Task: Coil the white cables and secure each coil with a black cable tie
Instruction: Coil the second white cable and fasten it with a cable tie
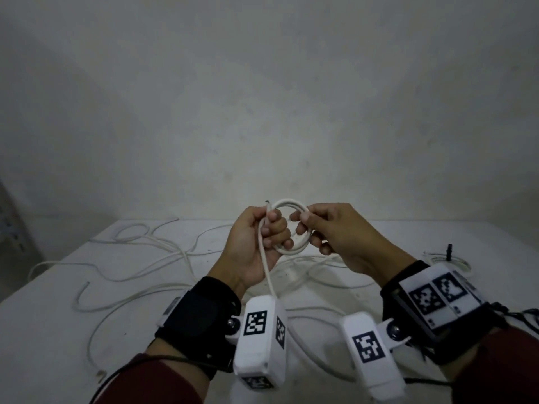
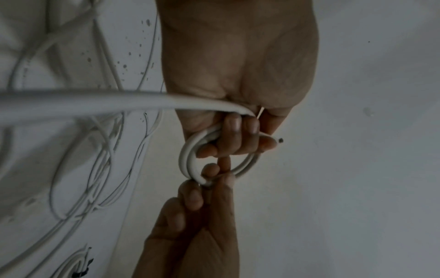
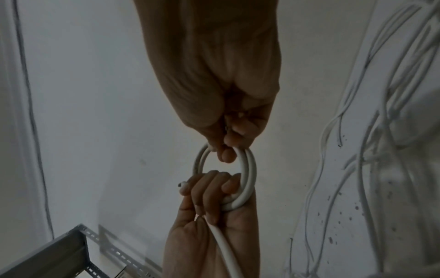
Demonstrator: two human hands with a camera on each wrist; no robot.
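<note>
A small coil of thick white cable (image 1: 288,204) (image 2: 188,159) (image 3: 250,169) is held up in the air above the white table (image 1: 43,330). My left hand (image 1: 262,237) (image 2: 238,135) (image 3: 209,190) grips the coil's left side, fingers curled through the loop. The cable's cut end (image 1: 267,203) pokes out above that hand. My right hand (image 1: 315,225) (image 3: 228,143) (image 2: 202,188) pinches the coil's right side with thumb and fingers. The cable's free length (image 1: 269,275) hangs from the left hand toward me.
Several loose white cables (image 1: 131,252) sprawl across the table. At the far right lies a coiled cable (image 1: 450,259) with a black tie (image 1: 449,249) on it. A grey perforated metal rack (image 3: 59,254) stands to the left. A plain wall (image 1: 262,97) rises behind.
</note>
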